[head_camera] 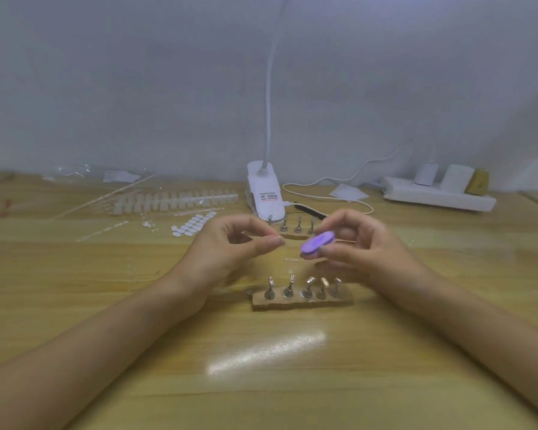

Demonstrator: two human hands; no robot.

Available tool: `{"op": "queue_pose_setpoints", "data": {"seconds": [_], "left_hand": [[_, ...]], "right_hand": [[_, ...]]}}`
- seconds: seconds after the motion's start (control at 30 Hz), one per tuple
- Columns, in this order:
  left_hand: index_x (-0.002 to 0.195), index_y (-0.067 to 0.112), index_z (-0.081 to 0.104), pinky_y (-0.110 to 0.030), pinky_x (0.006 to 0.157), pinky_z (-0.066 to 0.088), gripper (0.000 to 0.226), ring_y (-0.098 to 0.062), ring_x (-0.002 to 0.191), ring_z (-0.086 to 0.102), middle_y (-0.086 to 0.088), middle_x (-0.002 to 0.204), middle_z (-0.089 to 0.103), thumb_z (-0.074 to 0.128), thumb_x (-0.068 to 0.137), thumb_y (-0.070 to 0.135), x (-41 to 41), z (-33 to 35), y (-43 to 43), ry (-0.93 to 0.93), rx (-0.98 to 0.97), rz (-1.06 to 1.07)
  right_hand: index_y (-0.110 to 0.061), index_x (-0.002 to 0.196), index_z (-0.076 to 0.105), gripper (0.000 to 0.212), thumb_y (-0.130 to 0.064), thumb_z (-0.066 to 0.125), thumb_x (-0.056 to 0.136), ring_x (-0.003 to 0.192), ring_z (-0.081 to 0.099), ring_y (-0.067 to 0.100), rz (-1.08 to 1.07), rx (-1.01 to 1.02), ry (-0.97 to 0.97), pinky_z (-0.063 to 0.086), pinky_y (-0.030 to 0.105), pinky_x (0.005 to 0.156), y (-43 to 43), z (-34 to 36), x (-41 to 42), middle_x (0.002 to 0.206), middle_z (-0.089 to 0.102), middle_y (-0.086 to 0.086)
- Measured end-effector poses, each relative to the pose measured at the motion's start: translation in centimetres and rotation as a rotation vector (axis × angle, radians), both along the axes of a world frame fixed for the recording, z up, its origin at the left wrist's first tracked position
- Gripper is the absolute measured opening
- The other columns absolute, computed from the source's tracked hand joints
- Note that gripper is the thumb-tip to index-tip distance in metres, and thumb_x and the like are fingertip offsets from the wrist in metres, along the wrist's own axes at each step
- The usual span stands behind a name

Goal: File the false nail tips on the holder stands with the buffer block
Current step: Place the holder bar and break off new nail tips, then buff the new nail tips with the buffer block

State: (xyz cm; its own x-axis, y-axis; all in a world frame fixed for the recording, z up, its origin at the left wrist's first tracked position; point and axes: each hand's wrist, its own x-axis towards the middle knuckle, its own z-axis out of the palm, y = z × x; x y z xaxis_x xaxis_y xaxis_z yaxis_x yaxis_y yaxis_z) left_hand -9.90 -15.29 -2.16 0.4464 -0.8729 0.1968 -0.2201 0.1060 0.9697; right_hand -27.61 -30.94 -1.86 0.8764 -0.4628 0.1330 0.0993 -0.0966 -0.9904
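Note:
My right hand [357,243] grips a small purple oval buffer block [316,242] between thumb and fingers, held above the table. My left hand [230,243] is raised beside it, thumb and forefinger pinched together; whether a clear nail tip sits between them I cannot tell. Below both hands a cork strip [302,301] carries several metal holder stands [306,288] with small nail tips on top. A second row of holder stands [298,226] sits farther back, partly hidden by my hands.
A white clip lamp [266,193] with a gooseneck stands behind the stands, its cable trailing right. A power strip [438,193] lies at the back right. Racks of clear nail tips [174,201], adhesive tabs [193,225] and plastic bags lie at the back left.

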Motion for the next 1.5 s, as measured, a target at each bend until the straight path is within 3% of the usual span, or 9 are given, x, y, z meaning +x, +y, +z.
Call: {"op": "queue_pose_setpoints", "data": {"seconds": [0.2,0.33,0.47,0.57,0.7,0.8,1.0,1.2,1.5], "left_hand": [[0.079,0.013,0.071,-0.005,0.048,0.033,0.006,0.002,0.047,0.043,0.02,0.059,0.06,0.075,0.082,0.017,-0.7,-0.5,-0.5,-0.139,-0.05,-0.023],[0.074,0.02,0.072,-0.01,0.064,0.04,0.008,0.001,0.066,0.051,0.017,0.077,0.066,0.077,0.08,0.019,-0.6,-0.8,-0.6,-0.206,-0.08,0.028],[0.074,0.021,0.072,-0.011,0.071,0.043,0.008,0.001,0.072,0.053,0.014,0.084,0.066,0.076,0.077,0.028,-0.8,-0.8,-0.6,-0.283,-0.123,0.048],[0.075,0.025,0.072,-0.009,0.069,0.042,0.007,0.0,0.073,0.055,0.014,0.088,0.067,0.075,0.076,0.031,-0.7,-0.9,-0.6,-0.321,-0.138,0.062],[0.075,0.026,0.072,-0.012,0.071,0.044,0.012,-0.001,0.072,0.053,0.014,0.087,0.067,0.073,0.074,0.038,-0.6,-1.0,-0.7,-0.323,-0.136,0.077],[0.073,0.029,0.072,-0.01,0.07,0.043,0.01,0.002,0.072,0.053,0.017,0.088,0.067,0.074,0.074,0.038,-0.6,-1.1,-0.8,-0.331,-0.137,0.097],[0.074,0.028,0.072,-0.013,0.069,0.044,0.009,-0.01,0.071,0.054,0.015,0.088,0.067,0.075,0.076,0.036,-0.7,-1.1,-0.7,-0.363,-0.117,0.092],[0.075,0.024,0.072,-0.017,0.071,0.046,0.015,-0.008,0.073,0.055,0.015,0.089,0.067,0.074,0.075,0.039,-0.7,-1.1,-0.7,-0.337,-0.104,0.092],[0.076,0.021,0.072,-0.015,0.07,0.045,0.008,-0.006,0.072,0.054,0.013,0.09,0.067,0.077,0.082,0.023,-0.7,-1.0,-0.7,-0.344,-0.082,0.071]], "right_hand": [[-0.01,0.102,0.053,0.039,-0.021,0.08,0.076,0.092,0.074,0.033,0.066,0.016,0.006,0.06,0.032,0.077,1.2,-0.8,1.0,0.102,0.075,0.021],[-0.007,0.1,0.052,0.031,-0.014,0.074,0.079,0.086,0.074,0.031,-0.047,0.114,-0.06,0.061,0.034,0.075,1.3,-0.6,0.9,0.1,0.074,0.022],[-0.007,0.1,0.05,0.032,-0.015,0.074,0.08,0.092,0.074,0.035,0.014,-0.006,0.005,0.061,0.041,0.083,1.8,-0.5,0.9,0.1,0.075,0.021],[-0.006,0.102,0.051,0.032,-0.013,0.072,0.079,0.087,0.075,0.029,-0.087,0.111,-0.053,0.061,0.034,0.074,1.5,-0.3,0.9,0.099,0.075,0.021],[-0.008,0.099,0.052,0.031,-0.014,0.074,0.079,0.093,0.074,0.036,-0.022,0.003,0.014,0.061,0.041,0.085,1.9,-0.4,1.0,0.1,0.075,0.021],[-0.007,0.1,0.051,0.027,-0.01,0.071,0.082,0.095,0.073,0.036,-0.104,0.101,-0.041,0.06,0.045,0.088,1.6,-0.5,1.1,0.102,0.074,0.023],[-0.005,0.103,0.051,0.031,-0.012,0.072,0.08,0.09,0.073,0.034,-0.112,0.085,-0.044,0.061,0.032,0.075,1.7,-0.4,1.1,0.1,0.075,0.02],[-0.006,0.102,0.05,0.032,-0.014,0.072,0.079,0.094,0.073,0.035,-0.087,0.049,-0.034,0.06,0.04,0.084,1.7,-0.6,1.2,0.103,0.074,0.02],[-0.006,0.103,0.051,0.031,-0.013,0.07,0.079,0.092,0.073,0.036,-0.159,0.093,-0.074,0.061,0.032,0.075,1.5,-0.6,1.1,0.1,0.075,0.018]]}}
